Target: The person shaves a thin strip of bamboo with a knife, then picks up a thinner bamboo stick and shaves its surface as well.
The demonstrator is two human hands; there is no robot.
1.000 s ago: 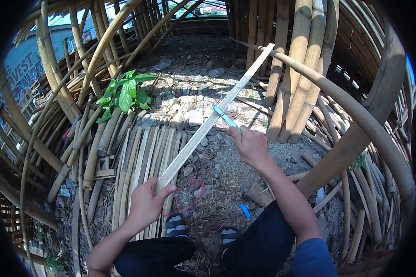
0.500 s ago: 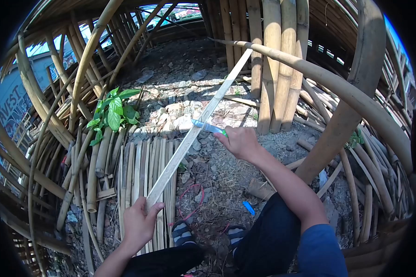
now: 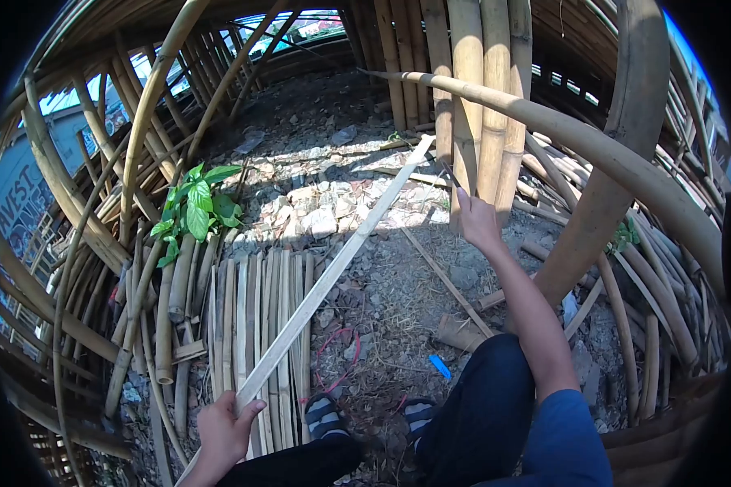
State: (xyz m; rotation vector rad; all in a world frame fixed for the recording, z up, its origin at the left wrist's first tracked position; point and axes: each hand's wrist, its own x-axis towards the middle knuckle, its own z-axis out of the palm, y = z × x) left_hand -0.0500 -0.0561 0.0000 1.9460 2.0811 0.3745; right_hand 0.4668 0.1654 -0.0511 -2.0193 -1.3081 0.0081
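My left hand (image 3: 224, 432) is closed around the near end of a long, pale bamboo strip (image 3: 341, 264). The strip slants up and away to the right, and its far end stands apart from the curved bamboo pole beyond it. Away from the strip, to its right, my right hand (image 3: 479, 221) is closed on a knife (image 3: 450, 176). Its thin blade shows edge-on and points up toward the upright bamboo poles (image 3: 494, 134); the fingers hide its handle. Below the strip lies a row of split bamboo strips (image 3: 260, 325) on the ground.
A long curved bamboo pole (image 3: 560, 122) crosses at the right in front of a thick slanted post (image 3: 597, 219). Leafy green plants (image 3: 196, 207) grow at left beside stacked poles. A blue object (image 3: 439, 367) and pink string (image 3: 321, 357) lie on stony ground near my feet.
My right hand and the knife have moved off the strip, up and to the right. My left hand has drawn the strip down and left, so its far end has left the curved pole.
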